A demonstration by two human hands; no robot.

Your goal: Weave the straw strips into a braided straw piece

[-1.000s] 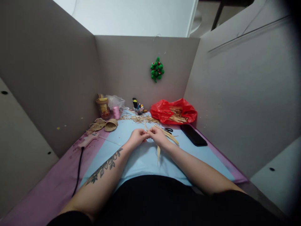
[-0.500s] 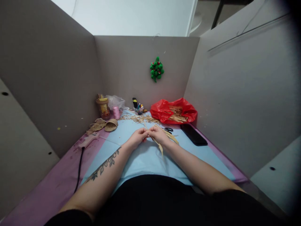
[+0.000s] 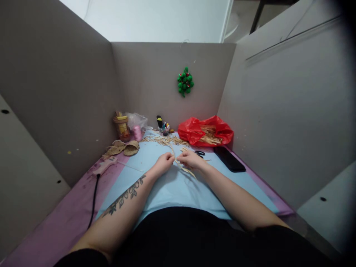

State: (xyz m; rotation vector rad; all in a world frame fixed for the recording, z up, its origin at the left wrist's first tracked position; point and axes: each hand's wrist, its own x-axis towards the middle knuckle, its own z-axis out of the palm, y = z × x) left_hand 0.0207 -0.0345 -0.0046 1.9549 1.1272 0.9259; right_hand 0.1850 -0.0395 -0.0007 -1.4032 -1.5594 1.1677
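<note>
A pale, dried straw strip (image 3: 189, 171) runs between my two hands above the light-blue sheet. My left hand (image 3: 164, 162) is closed, its thumb and fingertips pinching the strip. Just to the right, with a small gap between, my right hand (image 3: 190, 159) pinches the same strip. One end of it rises past the left fingertips, and the other hangs below the right hand. Behind the right hand lie more straw strips and black-handled scissors (image 3: 199, 153), both partly hidden.
Straw scraps (image 3: 167, 140) lie along the back. A red plastic bag (image 3: 189, 130) holds straw, with a black phone (image 3: 229, 159) in front. At left are a glue gun (image 3: 107, 166), woven straw pieces (image 3: 131, 147), a pink thread spool (image 3: 137, 132) and a pen cup (image 3: 164, 130).
My hands have moved slightly apart, and the strip now shows between them. Its upper end stands further out above the left fingertips, and its lower end has swung to the right.
</note>
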